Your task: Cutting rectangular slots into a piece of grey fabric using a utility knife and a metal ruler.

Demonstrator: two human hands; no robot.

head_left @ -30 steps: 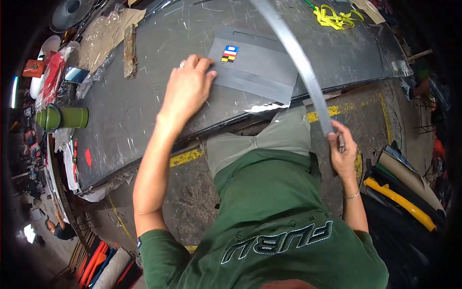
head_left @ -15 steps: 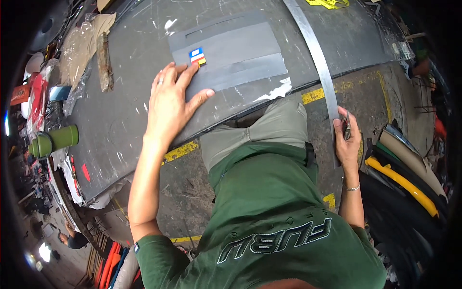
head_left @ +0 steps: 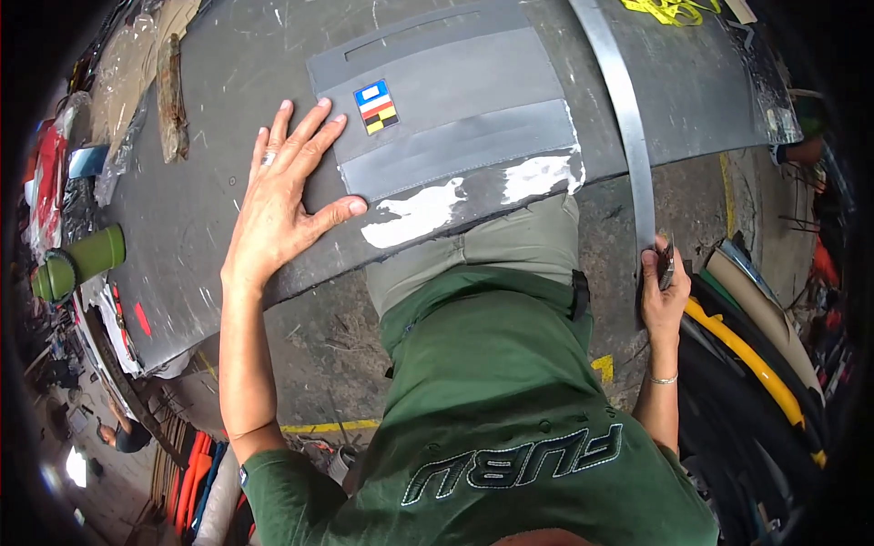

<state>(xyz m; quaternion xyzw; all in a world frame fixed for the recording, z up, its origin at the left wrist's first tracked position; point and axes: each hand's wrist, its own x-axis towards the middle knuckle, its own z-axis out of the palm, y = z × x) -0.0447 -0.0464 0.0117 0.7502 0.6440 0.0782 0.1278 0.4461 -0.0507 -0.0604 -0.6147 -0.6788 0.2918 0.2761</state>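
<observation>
My left hand [head_left: 282, 196] lies flat with spread fingers on the dark worktable, holding nothing. Its fingertips reach the left edge of a flat grey fabric piece [head_left: 482, 82], and the thumb is at that piece's near left corner. The piece has a slot along its far side, a stitched band along its near side and a small multicoloured patch [head_left: 376, 107]. Off the table's front edge, my right hand [head_left: 666, 296] is closed on the near end of a long flat metal strip [head_left: 626, 109]. A small dark tool [head_left: 669, 259] is also in its fingers, its kind unclear.
White smears [head_left: 419, 214] mark the worktable [head_left: 209, 273] near its front edge. A green bottle [head_left: 96, 247], a wooden stick [head_left: 171, 100] and plastic wrapping are at the left. Yellow straps [head_left: 674, 9] lie at the far right. Rolls of material [head_left: 756, 355] stand beside my right arm.
My left hand has shifted left, off the patch, which is now uncovered. The grey piece sits nearer the table's front edge in view, and white smears show more. My right hand still grips the strip.
</observation>
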